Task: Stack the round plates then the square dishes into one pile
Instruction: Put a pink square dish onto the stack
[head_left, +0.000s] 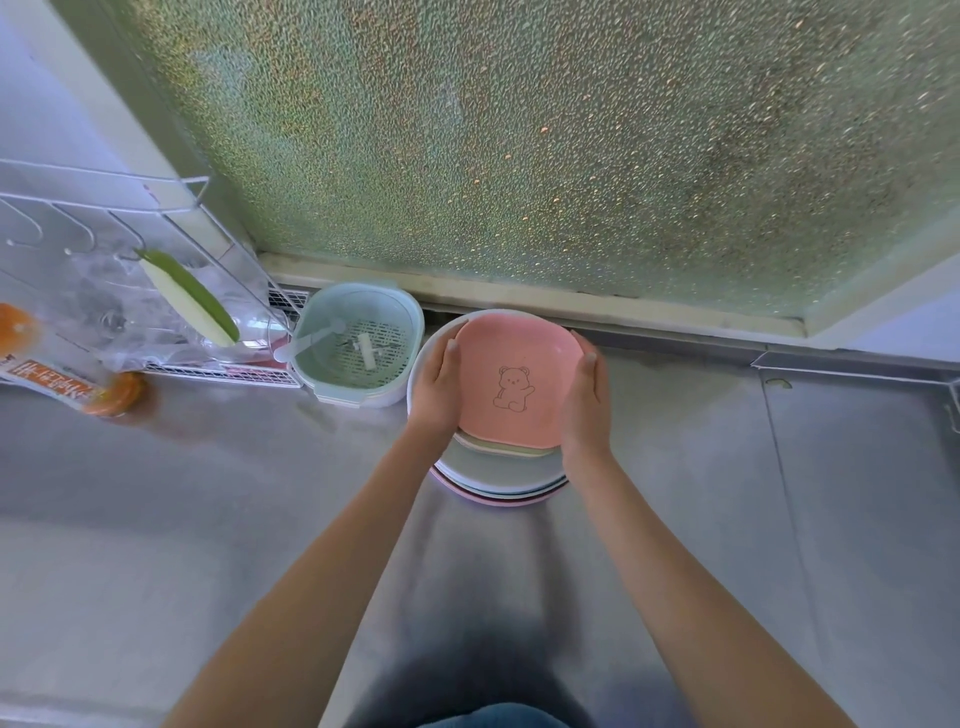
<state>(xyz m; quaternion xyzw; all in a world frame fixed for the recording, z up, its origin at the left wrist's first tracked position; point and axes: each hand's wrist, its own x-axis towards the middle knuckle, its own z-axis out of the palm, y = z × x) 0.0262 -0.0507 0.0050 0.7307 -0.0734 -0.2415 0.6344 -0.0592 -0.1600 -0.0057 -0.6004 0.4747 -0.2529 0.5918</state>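
Round plates (498, 486) sat stacked on the steel counter (675, 519), square dishes piled on top, pink bear dish (519, 384) uppermost. Left hand (439, 384) and right hand (587, 402) clasped that dish's opposite side edges, equally near, roughly centred over the pile.

— Where does the camera sit?
— On the person's head, looking steeply down and forward over a steel counter (208, 519), wide-angle.
— How close?
— Arm's reach: the window (519, 156) rises behind the counter, a dish rack (130, 234) stands at the counter's far left.
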